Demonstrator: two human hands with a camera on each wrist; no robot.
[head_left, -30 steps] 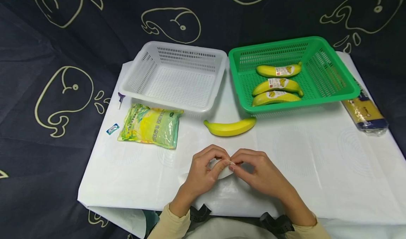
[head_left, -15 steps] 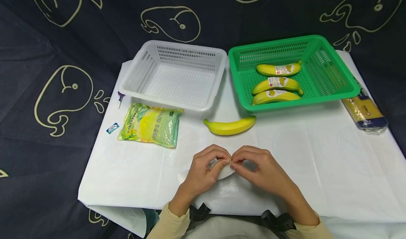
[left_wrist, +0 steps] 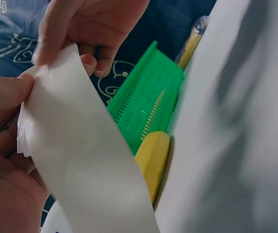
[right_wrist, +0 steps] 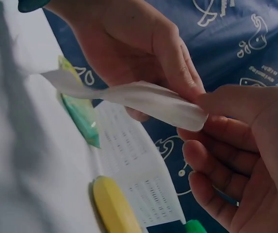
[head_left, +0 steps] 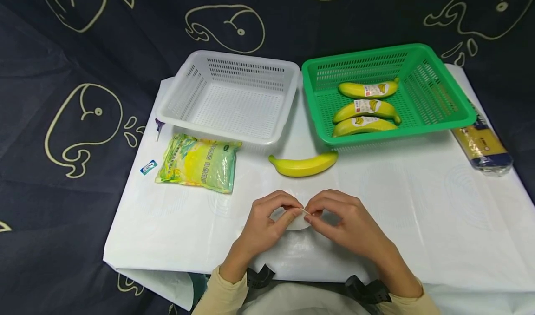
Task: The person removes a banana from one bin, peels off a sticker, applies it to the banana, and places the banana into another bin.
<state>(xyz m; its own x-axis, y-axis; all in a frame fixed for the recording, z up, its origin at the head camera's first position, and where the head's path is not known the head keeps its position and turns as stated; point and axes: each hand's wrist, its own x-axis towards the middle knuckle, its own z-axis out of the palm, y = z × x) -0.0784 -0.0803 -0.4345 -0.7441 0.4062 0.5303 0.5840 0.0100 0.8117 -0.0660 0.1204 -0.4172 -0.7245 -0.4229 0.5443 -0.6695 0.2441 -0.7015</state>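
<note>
The fingers (head_left: pixel 292 214) of the left hand (head_left: pixel 263 226) and those of the right hand (head_left: pixel 344 224) are curled and meet tip to tip, both pinching the same edge of a white paper strip (head_left: pixel 297 222), which is held just above the bench (head_left: pixel 418 213), on the near side of the loose banana (head_left: pixel 303 165). That banana lies on the bench just in front of the green basket (head_left: pixel 443 96), which holds three labelled bananas (head_left: pixel 364 108). Left of the loose banana lies a green-yellow packet (head_left: pixel 196 164), with the white basket (head_left: pixel 188 92) just behind it. A yellow wrapped pack (head_left: pixel 482 147) lies just right of the green basket.
</note>
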